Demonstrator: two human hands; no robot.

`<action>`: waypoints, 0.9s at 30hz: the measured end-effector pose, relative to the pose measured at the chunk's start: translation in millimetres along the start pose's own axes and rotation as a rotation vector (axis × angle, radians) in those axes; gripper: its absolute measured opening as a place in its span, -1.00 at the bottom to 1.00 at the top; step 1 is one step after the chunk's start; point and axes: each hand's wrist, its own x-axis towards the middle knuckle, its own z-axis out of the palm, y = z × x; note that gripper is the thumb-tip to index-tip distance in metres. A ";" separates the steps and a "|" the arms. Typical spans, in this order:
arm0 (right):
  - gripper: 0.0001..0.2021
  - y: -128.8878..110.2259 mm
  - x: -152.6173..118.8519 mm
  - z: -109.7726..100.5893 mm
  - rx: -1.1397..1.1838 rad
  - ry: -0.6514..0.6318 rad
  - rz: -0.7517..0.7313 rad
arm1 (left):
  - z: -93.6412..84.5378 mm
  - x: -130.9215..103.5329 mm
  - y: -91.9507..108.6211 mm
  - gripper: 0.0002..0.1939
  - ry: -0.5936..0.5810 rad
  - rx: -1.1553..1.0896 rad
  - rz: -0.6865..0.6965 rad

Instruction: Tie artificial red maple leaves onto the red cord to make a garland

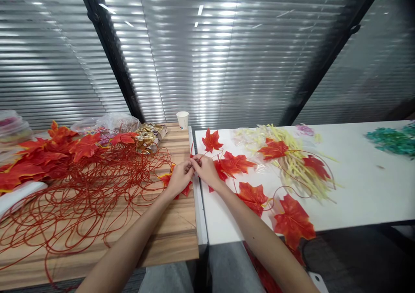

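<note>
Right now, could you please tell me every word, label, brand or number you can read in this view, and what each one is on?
No text can be read anywhere in this view.
The paper cup looks plain white.
The gold foil packets may carry print, but it is too small and blurred to read.
The left hand and right hand pinch a red wire with maple leaves; none bear markings.

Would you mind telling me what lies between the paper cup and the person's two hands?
In the head view, only bare wooden table edge lies between the paper cup and the left hand and right hand, which meet pinching a red vine.
</note>
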 end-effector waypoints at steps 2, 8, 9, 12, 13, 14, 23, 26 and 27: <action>-0.81 0.8 0.1 0.4 -0.012 -0.015 -0.010 | 0.0 -0.2 1.2 -0.89 0.000 0.016 0.008; -0.80 2.1 0.3 0.0 -0.066 -0.067 -0.028 | 1.0 -0.2 2.5 -0.87 -0.033 0.068 0.032; -0.80 2.0 0.4 -0.3 -0.071 -0.073 -0.030 | 1.1 -0.2 2.5 -0.88 -0.034 0.078 0.032; -0.79 1.3 0.3 -1.5 -0.081 -0.083 -0.035 | 1.3 -0.6 3.1 -0.89 -0.044 0.088 0.030; -0.78 1.1 0.2 -1.8 -0.081 -0.082 -0.034 | 1.3 -0.8 3.3 -0.89 -0.046 0.087 0.033; -0.78 1.0 0.1 -2.0 -0.081 -0.081 -0.032 | 1.3 -1.0 3.3 -0.89 -0.046 0.086 0.037; -0.78 1.2 0.1 -1.6 -0.068 -0.082 -0.034 | 1.9 0.8 -5.0 -0.90 -0.041 -0.023 -0.018; -0.78 0.8 1.2 -2.0 -0.049 -0.069 -0.041 | 1.8 1.9 -9.0 -0.91 -0.007 -0.040 -0.024; -0.78 0.7 1.6 -2.2 -0.035 -0.059 -0.043 | 1.7 2.2 -10.0 -0.91 0.001 -0.052 -0.027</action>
